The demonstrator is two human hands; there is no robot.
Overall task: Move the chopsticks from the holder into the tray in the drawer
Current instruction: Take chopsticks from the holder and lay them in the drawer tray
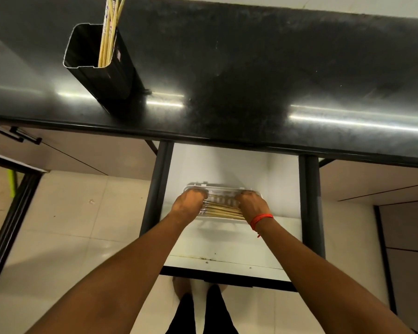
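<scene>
A black rectangular holder (99, 66) stands on the dark countertop at the upper left, with several wooden chopsticks (109, 32) leaning in its right corner. Below the counter a white drawer (227, 244) is pulled out. In it lies a white slotted tray (223, 190) holding several chopsticks (223, 210) laid crosswise. My left hand (190, 204) is curled over the left ends of those chopsticks. Over their right ends my right hand (252, 204) is curled too, a red thread round its wrist. My fingertips are hidden from view.
The black glossy countertop (251, 80) overhangs the back of the drawer. Dark drawer rails (158, 186) run along both sides. Cabinet fronts with black handles (15, 135) sit to the left, pale floor tiles (70, 225) below, and my feet under the drawer front.
</scene>
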